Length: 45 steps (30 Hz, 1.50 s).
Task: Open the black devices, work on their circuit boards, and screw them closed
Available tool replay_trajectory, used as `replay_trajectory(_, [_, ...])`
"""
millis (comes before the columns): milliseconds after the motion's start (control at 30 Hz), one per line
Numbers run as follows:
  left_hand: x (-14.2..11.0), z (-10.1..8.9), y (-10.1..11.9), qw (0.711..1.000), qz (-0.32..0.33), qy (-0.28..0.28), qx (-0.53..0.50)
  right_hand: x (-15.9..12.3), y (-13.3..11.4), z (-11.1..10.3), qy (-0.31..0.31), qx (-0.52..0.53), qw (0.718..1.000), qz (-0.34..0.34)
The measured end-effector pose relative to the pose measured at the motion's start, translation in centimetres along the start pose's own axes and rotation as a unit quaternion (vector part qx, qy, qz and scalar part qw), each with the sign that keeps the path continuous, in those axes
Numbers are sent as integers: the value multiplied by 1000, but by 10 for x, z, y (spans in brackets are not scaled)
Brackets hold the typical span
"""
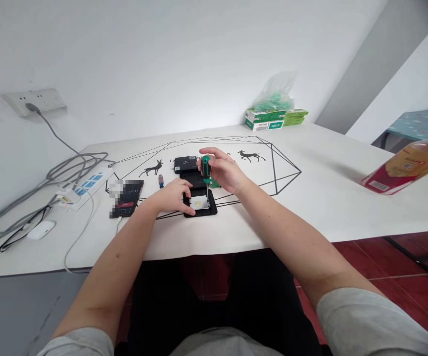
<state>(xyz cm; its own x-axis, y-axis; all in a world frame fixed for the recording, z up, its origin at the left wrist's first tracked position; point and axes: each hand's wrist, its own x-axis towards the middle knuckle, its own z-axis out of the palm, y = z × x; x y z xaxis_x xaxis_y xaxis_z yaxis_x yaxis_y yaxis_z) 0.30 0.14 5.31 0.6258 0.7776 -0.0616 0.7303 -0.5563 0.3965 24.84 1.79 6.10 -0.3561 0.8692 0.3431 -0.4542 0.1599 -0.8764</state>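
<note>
Screwdriver (206,169) points down, long axis near upright, gripped in my right hand (224,172); tip unclear. My left hand (172,196) grips the black case (201,213).

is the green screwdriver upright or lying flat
Upright: the green screwdriver stands handle up in the right grip, shaft pointing down at the black casing.

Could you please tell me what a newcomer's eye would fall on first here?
Probably the green-and-black screwdriver, held upright in the right hand near the centre, pointing down at the open black casing that the left hand touches. After that, perhaps the large bottle with a red-and-orange label at the right edge.
</note>
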Motion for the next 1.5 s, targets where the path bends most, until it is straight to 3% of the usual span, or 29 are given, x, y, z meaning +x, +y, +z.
replay_trajectory(100, [0,-1,2,1000,-4,-5,3,0,1,2,-1,1,1000,16])
replay_trajectory(300, [0,-1,3,1000,-13,-6,1,2,3,4,20,-61,997,-49])
replay_trajectory(467, [-1,-2,4,1000,-10,-13,8,-1,-2,2,-2,-43,999,-20])
replay_trajectory(600, [0,1,5,999,30,29,-11,-2,0,2,-11,-21,1000,12])
replay_trajectory(700, [6,9,8,995,70,73,-15,0,2,3,15,-69,997,-33])
replay_trajectory(833, [18,22,13,992,96,83,-15,2,2,1,25,-119,989,-80])
replay_trajectory(1067, [27,31,28,992,104,56,-36,-2,-4,0,-19,-55,998,-29])
replay_trajectory(1333, [29,31,34,993,102,58,-28,0,1,0,-7,-119,990,-78])
replay_trajectory(1500, [29,32,35,993,96,62,-20,-4,-5,-3,-40,-79,996,-22])
